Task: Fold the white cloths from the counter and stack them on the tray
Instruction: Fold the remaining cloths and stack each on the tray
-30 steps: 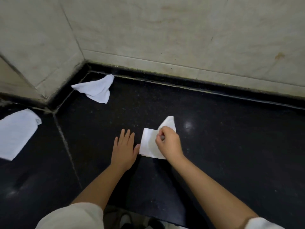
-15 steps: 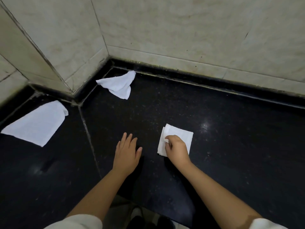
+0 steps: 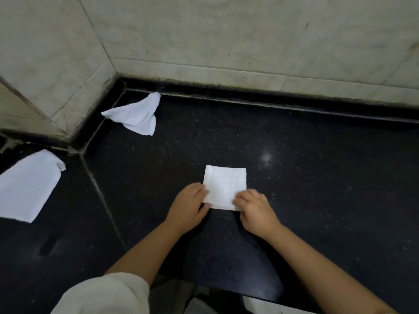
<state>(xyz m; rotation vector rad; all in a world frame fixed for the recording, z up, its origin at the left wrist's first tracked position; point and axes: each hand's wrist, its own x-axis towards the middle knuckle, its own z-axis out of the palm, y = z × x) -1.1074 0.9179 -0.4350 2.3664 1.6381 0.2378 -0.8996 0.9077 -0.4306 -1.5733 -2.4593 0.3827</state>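
Note:
A small white cloth (image 3: 223, 184), folded into a neat square, lies flat on the black counter (image 3: 294, 189) in the middle. My left hand (image 3: 187, 206) pinches its near left corner with curled fingers. My right hand (image 3: 255, 209) grips the near right corner, fingers curled over the edge. A second white cloth (image 3: 136, 115) lies crumpled near the back corner of the counter. A third white cloth (image 3: 27, 186) lies loosely spread at the far left. No tray is in view.
Pale tiled walls (image 3: 226, 41) close the counter at the back and left, meeting in a corner. A grout seam (image 3: 99, 191) crosses the counter on the left. The counter's front edge (image 3: 226, 288) runs just below my forearms.
My left hand has come off the bare counter and taken the cloth's near left corner. My right hand has shifted to the near right corner. The folded cloth now lies square.

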